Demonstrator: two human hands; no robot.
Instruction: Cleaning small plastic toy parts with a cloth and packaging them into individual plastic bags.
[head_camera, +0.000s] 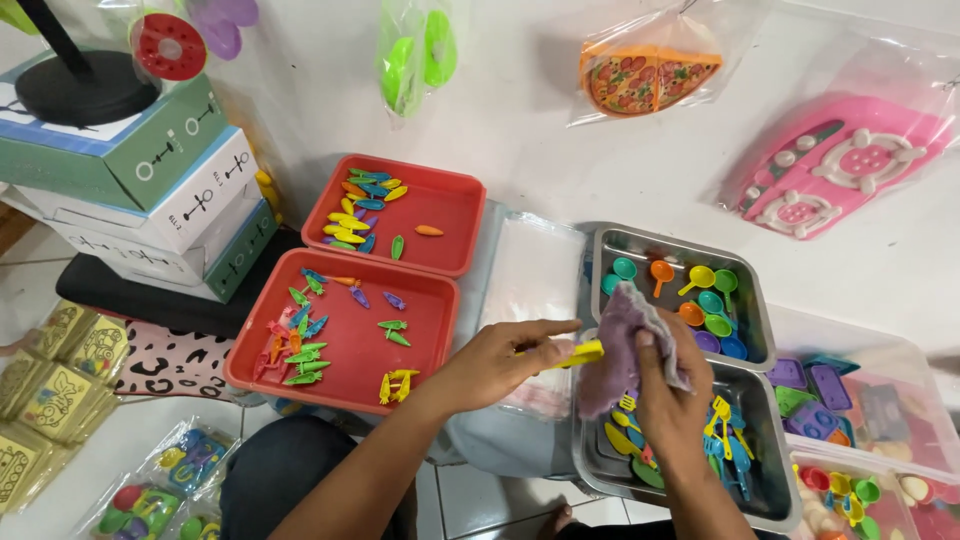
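Observation:
My left hand pinches a small yellow plastic toy utensil by its handle. My right hand holds a purple cloth pressed against the utensil's end. Both hands hover over the near metal tray, which holds several small yellow, blue and green toy utensils. Behind it a second metal tray contains several coloured toy pans and spoons.
Two red trays with several small toy knives lie at left. A stack of clear plastic bags sits between. Boxes stack at far left. Clear bins of toy pieces are at right. Bagged toys lie behind.

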